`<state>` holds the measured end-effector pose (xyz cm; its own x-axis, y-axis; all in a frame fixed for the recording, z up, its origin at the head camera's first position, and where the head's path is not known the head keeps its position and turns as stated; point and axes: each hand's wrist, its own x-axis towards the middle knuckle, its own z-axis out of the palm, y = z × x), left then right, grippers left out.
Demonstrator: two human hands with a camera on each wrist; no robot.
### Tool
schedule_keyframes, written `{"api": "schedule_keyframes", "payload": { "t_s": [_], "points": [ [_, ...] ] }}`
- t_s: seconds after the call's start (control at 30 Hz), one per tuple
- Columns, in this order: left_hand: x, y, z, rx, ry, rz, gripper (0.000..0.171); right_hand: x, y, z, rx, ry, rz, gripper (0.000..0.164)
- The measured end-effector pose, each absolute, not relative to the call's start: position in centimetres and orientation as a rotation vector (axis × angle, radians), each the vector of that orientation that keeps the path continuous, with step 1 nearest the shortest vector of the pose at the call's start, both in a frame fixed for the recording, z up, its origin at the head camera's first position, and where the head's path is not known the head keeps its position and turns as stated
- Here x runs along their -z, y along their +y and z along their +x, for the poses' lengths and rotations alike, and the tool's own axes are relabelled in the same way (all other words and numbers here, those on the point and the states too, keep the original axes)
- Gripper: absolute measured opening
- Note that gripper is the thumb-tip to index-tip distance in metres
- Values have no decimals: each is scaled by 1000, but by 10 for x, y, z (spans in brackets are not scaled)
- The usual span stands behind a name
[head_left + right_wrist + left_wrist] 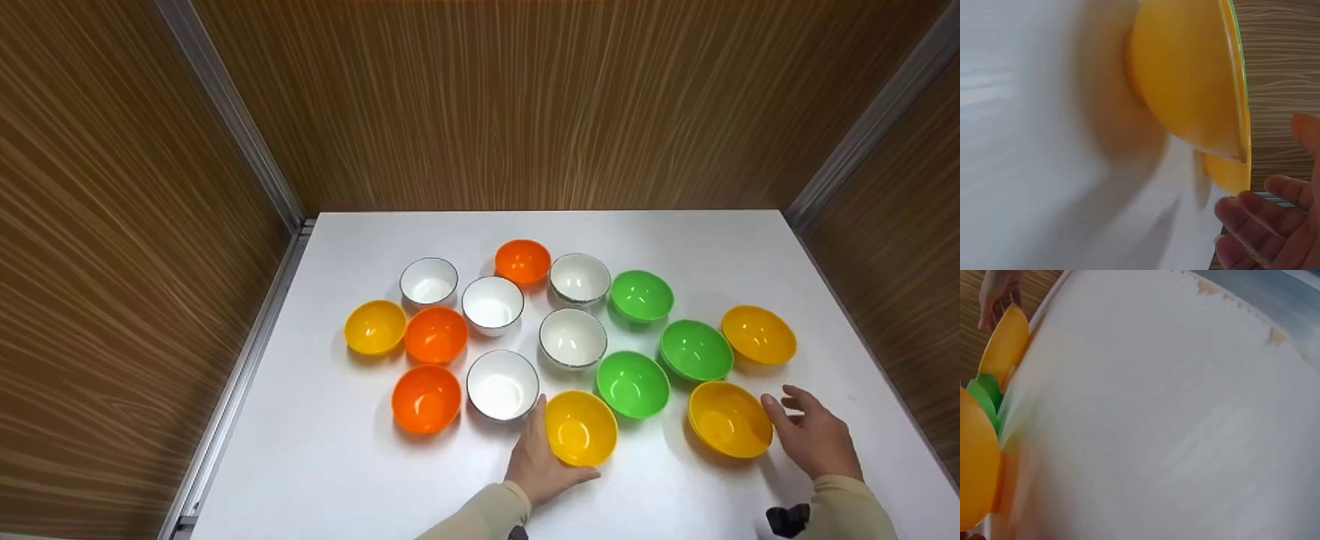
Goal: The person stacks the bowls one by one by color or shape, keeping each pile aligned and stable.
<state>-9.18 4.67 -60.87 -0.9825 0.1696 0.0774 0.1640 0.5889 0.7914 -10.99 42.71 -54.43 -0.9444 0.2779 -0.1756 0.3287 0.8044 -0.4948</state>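
My left hand (541, 463) lies against the near left side of a yellow bowl (581, 429), fingers along its left and the thumb stretched out in front. In the left wrist view this yellow bowl (977, 461) stands at the left edge, with only a bit of a fingertip below it. Just right of another yellow bowl (730, 420), my right hand (816, 435) is held with spread fingers and nothing in its grasp. The right wrist view shows that yellow bowl (1190, 67) upright on the table, a gap between it and the fingers (1264, 214).
Several white bowls (502, 385) stand mid-table, with orange bowls (427, 399) mostly to their left and green bowls (633, 385) to their right. More yellow bowls sit at the far left (375, 328) and right (758, 335). Wood-grain panels (555, 105) enclose the white table (300, 465).
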Motion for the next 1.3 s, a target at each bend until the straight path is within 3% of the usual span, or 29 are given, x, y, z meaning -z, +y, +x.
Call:
{"api": "schedule_keyframes", "payload": {
  "t_s": [0.8,1.3],
  "points": [
    [615,54,-104,-1510,2743,156,121,553,432,-113,832,2635,484,93],
    [617,51,-110,-1469,2729,178,121,549,432,-117,914,2595,449,84]
  ]
}}
